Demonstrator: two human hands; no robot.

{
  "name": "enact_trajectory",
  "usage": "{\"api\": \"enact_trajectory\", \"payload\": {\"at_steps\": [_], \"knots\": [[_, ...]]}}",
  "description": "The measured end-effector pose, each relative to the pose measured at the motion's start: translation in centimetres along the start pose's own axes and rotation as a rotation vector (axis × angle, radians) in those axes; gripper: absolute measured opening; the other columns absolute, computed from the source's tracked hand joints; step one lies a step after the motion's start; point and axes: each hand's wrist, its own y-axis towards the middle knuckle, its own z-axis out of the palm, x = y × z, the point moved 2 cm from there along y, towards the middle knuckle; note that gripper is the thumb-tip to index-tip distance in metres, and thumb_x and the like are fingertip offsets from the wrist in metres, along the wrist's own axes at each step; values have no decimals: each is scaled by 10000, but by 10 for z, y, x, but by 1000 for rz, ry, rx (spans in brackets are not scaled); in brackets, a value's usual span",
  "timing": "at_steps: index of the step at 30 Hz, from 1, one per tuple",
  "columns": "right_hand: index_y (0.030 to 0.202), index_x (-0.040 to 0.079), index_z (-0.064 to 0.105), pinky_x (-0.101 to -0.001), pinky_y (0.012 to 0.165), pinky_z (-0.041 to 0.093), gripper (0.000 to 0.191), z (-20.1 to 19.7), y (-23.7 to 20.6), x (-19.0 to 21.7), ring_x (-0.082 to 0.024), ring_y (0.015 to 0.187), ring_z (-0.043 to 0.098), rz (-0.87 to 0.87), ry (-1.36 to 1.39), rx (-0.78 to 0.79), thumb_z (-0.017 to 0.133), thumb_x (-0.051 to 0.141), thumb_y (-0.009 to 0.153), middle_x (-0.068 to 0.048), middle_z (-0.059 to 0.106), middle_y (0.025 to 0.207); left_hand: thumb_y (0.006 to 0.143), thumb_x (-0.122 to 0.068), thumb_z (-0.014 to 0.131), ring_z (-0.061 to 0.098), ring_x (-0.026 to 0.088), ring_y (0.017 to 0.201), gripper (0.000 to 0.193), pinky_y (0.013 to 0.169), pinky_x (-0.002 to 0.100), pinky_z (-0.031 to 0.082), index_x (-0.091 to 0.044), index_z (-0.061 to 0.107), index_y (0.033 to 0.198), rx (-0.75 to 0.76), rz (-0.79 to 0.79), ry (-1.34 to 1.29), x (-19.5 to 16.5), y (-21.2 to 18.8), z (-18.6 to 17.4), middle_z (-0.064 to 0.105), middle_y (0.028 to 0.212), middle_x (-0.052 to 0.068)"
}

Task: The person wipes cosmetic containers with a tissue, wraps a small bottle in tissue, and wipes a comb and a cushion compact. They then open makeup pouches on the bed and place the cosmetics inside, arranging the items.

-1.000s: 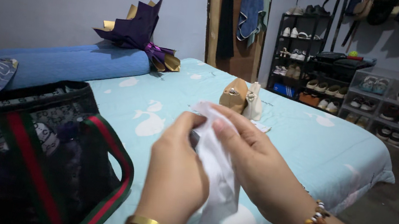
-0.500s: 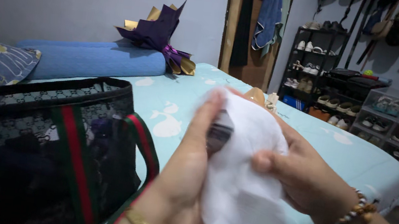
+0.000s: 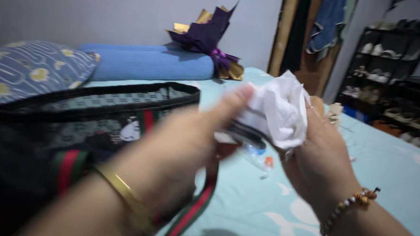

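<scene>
My left hand (image 3: 186,141), with a gold bangle on the wrist, and my right hand (image 3: 321,162), with a beaded bracelet, both grip a crumpled white tissue (image 3: 279,110) held above the bed. A small dark object (image 3: 242,134) is pinched under the tissue between my left fingers; its kind is too blurred to tell. Right below and left of the hands stands a dark patterned bag (image 3: 60,138) with green and red striped straps.
The bed has a light blue sheet (image 3: 397,187). A blue bolster (image 3: 147,63), a patterned pillow (image 3: 20,70) and a purple and gold gift wrap bundle (image 3: 206,36) lie at the head. Shoe racks (image 3: 385,64) stand at the right wall. A small clear item (image 3: 258,158) lies on the sheet.
The view has swung left toward the bag. The tissue, spread flat half a second ago, is now bunched up in my right hand.
</scene>
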Motion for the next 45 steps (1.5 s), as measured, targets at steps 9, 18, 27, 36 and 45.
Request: {"api": "enact_trajectory", "payload": {"at_steps": [9,18,27,36,45], "knots": [[1341,239,684,-322,839,565,609,59,78,-12,-180,1046,667,348,90,712,497,44,795,-137,694,1191,729,-343,847,737,208,958,776,776,293,555,59,517,1306,-406,-7,1020,-128,45,-156,727,1071,158],[1272,249,741,-335,983,542,621,89,51,-7,-138,1084,686,391,81,1010,449,50,761,-45,736,1182,728,-626,710,697,259,836,746,693,337,548,-2,788,1128,-360,-773,1375,-60,101,-232,739,1018,192],[1226,196,756,-331,972,530,552,74,33,-11,-155,1028,663,479,169,1069,445,45,795,-69,720,1103,754,-618,719,730,305,1028,754,836,430,558,-3,788,1183,-105,-1000,1167,-10,94,-243,780,1191,199],[1331,252,641,-434,897,637,622,69,63,-30,-242,1017,716,519,35,742,403,-68,853,-67,643,1232,864,-710,473,532,368,1438,832,1172,567,451,-118,571,1441,-228,-865,1333,-78,68,-243,576,1519,207],[1424,381,586,-391,1008,511,911,129,159,-70,-290,1356,404,-291,-427,964,457,-190,726,-86,247,1569,772,-680,793,684,291,786,645,669,441,607,-78,782,1003,-539,-825,1500,-103,-83,-234,706,959,245]]}}
